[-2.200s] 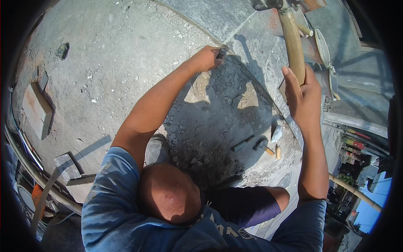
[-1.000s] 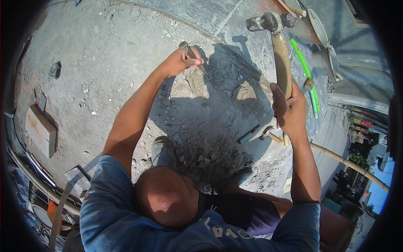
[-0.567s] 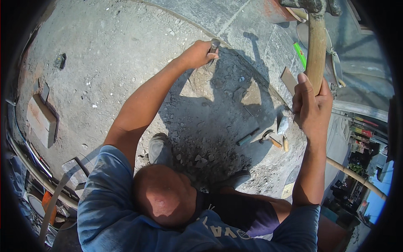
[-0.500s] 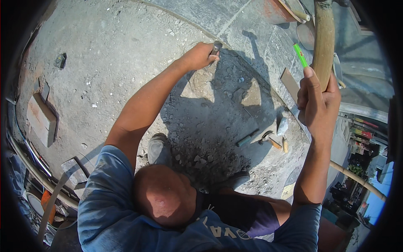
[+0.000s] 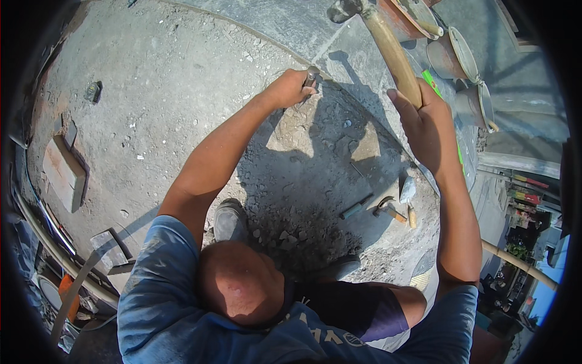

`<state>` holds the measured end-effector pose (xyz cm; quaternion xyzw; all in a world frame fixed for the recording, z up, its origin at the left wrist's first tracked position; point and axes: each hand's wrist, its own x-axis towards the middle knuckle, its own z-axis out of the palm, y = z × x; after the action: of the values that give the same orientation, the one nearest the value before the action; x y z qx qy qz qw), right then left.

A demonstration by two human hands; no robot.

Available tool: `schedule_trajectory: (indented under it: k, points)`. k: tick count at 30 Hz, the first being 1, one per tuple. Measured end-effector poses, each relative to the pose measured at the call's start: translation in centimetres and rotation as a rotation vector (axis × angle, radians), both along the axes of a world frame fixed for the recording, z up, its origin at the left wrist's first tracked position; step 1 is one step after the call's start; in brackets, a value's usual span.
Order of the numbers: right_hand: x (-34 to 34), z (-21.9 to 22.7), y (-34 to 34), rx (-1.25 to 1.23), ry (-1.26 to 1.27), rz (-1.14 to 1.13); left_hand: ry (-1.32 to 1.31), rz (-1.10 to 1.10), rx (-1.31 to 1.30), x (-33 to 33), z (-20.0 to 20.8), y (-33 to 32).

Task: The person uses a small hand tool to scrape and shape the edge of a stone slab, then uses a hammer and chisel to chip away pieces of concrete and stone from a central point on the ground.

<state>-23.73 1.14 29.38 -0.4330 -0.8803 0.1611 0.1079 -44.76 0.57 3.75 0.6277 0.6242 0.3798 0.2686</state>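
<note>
Left hand squeezed metal chisel over broken ground. Right hand held big hammer up, fingers round wooden handle.

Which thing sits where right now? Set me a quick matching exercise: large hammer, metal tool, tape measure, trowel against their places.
Things:
1. large hammer
2. metal tool
3. tape measure
4. trowel

Places:
A. on the ground beside a smaller hammer
B. gripped in the left hand
C. on the ground, higher in the picture than the pale block at left
D. gripped by its handle in the right hand

Pairs: 1-D, 2-B, 3-C, 4-A
</note>
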Motion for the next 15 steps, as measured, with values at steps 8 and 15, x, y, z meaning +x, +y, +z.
schedule_trajectory:
  k: [8, 15]
  points:
    - [-1.6, -3.5, -0.8, -0.243, 0.98, -0.08, -0.013, 0.031, -0.08, -0.3, 1.3, 0.0]
    - [2.4, -2.4, 0.4, 0.095, -0.145, 0.103, -0.115, 0.047, -0.048, -0.8, -0.7, 0.5]
